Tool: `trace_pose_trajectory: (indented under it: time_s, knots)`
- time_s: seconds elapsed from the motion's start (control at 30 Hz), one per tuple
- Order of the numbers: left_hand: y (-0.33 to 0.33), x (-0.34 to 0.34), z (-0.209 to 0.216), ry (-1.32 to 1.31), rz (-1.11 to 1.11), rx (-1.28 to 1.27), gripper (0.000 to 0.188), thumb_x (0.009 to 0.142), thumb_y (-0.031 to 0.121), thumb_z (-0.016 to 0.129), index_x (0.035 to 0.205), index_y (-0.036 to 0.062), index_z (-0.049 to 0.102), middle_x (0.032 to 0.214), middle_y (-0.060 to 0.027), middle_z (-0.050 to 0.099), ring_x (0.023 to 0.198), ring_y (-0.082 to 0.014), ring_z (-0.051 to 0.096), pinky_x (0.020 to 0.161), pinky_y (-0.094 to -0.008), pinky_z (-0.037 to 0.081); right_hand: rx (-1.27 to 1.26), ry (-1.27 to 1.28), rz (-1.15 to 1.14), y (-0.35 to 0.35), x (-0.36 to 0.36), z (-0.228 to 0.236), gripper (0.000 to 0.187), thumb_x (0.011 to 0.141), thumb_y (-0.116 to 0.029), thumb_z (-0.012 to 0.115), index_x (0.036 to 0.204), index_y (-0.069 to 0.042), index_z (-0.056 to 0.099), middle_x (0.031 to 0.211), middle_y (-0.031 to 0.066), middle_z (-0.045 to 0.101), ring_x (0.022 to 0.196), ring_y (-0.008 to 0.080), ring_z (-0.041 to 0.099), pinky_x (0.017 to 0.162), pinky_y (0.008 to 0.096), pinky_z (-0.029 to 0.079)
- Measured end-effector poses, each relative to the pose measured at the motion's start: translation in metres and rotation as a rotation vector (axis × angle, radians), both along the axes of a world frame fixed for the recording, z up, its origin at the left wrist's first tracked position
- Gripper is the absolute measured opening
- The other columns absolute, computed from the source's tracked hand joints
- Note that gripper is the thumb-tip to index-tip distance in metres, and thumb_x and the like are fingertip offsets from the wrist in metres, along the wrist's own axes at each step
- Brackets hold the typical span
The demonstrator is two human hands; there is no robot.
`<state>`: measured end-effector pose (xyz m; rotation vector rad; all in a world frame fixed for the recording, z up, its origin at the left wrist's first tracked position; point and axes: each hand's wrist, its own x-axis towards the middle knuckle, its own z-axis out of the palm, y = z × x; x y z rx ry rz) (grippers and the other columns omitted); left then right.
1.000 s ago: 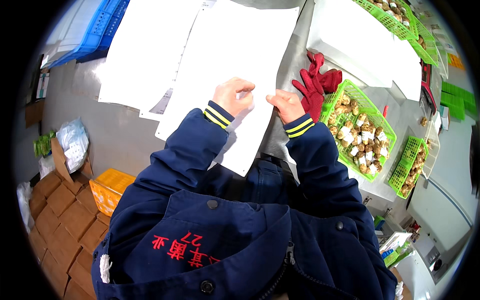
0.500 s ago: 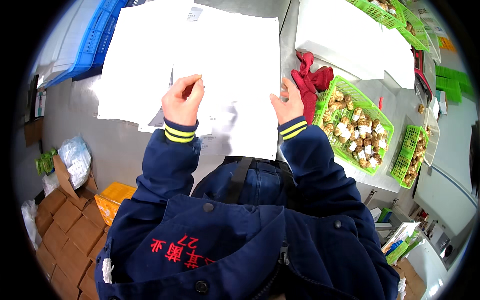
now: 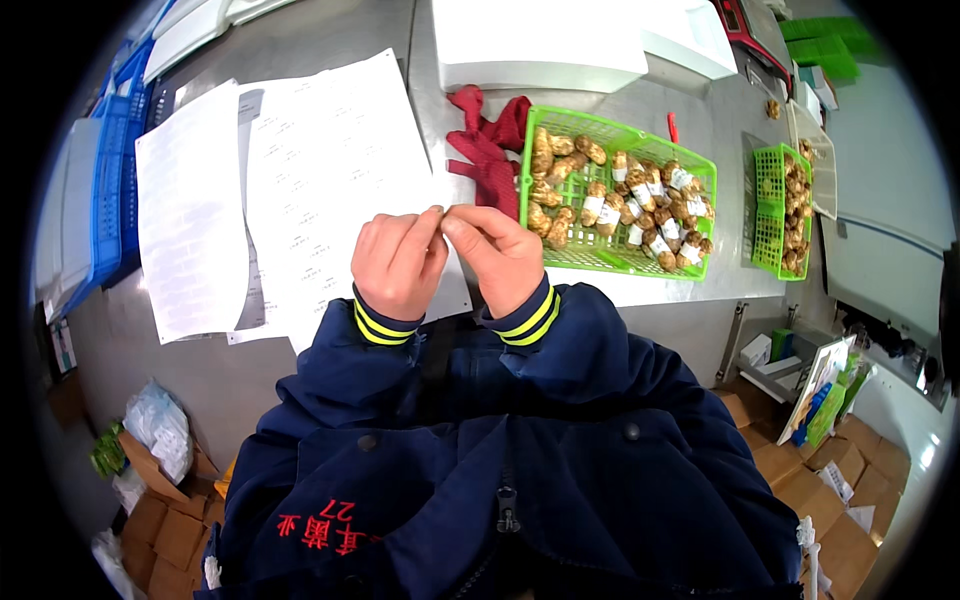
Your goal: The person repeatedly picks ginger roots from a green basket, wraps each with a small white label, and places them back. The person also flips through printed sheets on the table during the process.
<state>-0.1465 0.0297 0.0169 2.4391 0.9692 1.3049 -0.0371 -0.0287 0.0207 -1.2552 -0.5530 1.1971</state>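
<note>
Green basket (image 3: 600, 260): brown mushrooms (image 3: 645, 190), many white-banded. Left hand (image 3: 398, 262), right hand (image 3: 500, 258) pinched closed; anything held unclear.

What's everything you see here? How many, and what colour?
Papers: several, white, table's left side
Table: one, grey, under papers
Gloves: count unclear, dark red, beside papers
Big basket: one, green, right of gloves
Mushrooms: many, brown, mostly in baskets
Other basket: at least one, green, far right
Stick: one, red, behind big basket
Boxes: at least two, white, top
Crates: count unclear, blue, far left
Bags: at least two, whitish, lower left
Cartons: several, brown, lower corners
Jacket: one, navy, bottom
Left hand: one, bare, over papers
Right hand: one, bare, close beside left hand
</note>
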Motion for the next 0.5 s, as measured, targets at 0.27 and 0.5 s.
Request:
trace_pose_trajectory:
  time_s: [0.27,0.5]
  knots:
    - [-0.025,0.087,-0.001,-0.024,-0.259,-0.082,0.03,0.065,-0.009,0.064,0.093,-0.0029,0.06,0.077,-0.0116,0.057,0.064,-0.0255,0.054,0.056,-0.031,0.043,0.021,0.177,-0.299,-0.038,0.071,-0.006,0.016,0.083,-0.007,0.06,0.094,0.005,0.061,0.081,0.0012,0.059,0.076,0.0062,0.051,0.068,0.0195,0.042]
    - [-0.033,0.147,-0.044,0.207,-0.316,-0.433,0.02,0.074,0.006,0.061,0.093,0.0016,0.058,0.078,-0.0145,0.056,0.072,-0.0301,0.054,0.063,-0.0354,0.044,-0.006,-0.046,-0.569,-0.074,0.175,-0.011,0.015,0.082,-0.015,0.061,0.087,-0.001,0.064,0.076,0.0021,0.061,0.067,0.0064,0.052,0.06,0.0201,0.041]
